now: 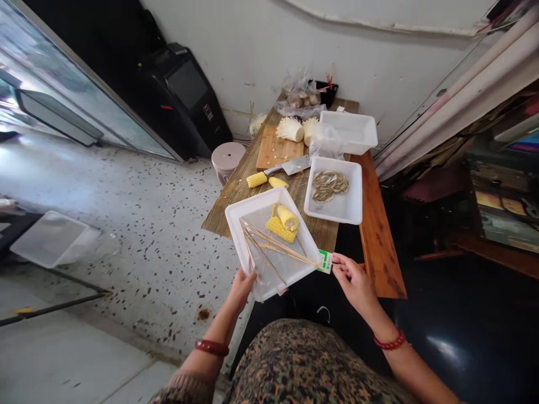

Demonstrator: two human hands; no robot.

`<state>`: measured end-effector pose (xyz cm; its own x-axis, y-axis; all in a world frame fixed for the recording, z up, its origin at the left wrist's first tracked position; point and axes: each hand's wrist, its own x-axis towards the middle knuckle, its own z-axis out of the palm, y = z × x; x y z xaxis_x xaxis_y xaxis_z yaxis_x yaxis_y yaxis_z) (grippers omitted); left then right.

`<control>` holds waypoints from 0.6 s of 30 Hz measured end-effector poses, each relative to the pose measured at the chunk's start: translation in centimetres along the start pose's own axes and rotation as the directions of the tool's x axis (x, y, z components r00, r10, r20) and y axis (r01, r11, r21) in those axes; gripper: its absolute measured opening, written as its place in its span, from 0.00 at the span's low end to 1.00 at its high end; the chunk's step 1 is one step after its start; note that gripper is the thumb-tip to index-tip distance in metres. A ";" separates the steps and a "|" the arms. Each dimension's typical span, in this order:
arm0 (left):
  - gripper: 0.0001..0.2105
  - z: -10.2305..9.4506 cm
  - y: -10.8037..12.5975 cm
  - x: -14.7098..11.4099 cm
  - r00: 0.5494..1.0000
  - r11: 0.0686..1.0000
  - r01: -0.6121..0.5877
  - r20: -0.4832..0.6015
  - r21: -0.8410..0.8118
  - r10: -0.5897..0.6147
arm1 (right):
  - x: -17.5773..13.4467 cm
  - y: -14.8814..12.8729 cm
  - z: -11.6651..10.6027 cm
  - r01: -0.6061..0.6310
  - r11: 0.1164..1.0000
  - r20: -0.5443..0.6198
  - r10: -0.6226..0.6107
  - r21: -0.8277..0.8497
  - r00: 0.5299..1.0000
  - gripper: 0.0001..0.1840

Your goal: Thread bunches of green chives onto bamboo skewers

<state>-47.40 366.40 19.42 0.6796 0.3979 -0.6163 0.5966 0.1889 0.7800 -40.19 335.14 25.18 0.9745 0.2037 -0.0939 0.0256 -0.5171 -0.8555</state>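
Note:
My left hand (242, 289) grips the near left side of a white plastic tray (233, 216), which is tilted over the table's front edge. Corn pieces (282, 229) and several thin wooden skewers (269, 240) lie inside it. By the tray's right corner, my right hand (352, 278) pinches the edge of a small green and white card (325, 261). The skewer ends reach that same corner; whether my right fingers also touch them I cannot tell. Beyond the tray, more corn (256, 179) rests on the table beside a cleaver (295, 165).
The wooden table (227, 210) bears a cutting board (269, 147), enoki mushrooms (289, 129), a white tray (309, 207) of brownish strips, another white tray (366, 148) and plastic bags (301, 92). A stool (228, 154) stands at its left. A wooden bench (381, 247) runs along its right.

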 end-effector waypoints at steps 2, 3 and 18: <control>0.24 0.4 0.5 -2.2 1.000 1.000 -0.013 0.017 -0.028 0.013 | 0.1 -1.5 -0.6 0.110 0.994 0.005 -0.110 -0.023 0.994 0.18; 0.24 0.9 0.7 -3.3 1.000 0.999 -0.015 0.024 -0.038 0.016 | 0.0 -1.9 -1.1 0.149 0.988 0.003 -0.149 -0.041 0.989 0.18; 0.19 20.5 -4.5 -21.5 0.939 0.989 -0.063 0.343 0.135 0.013 | -18.3 14.8 -22.0 -0.237 0.944 -0.151 0.275 0.231 0.949 0.28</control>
<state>-55.96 338.62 26.97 0.7924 0.0682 -0.6061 0.6048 0.0408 0.7953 -52.73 305.49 25.45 0.9660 -0.0749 -0.2476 -0.2580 -0.3439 -0.9028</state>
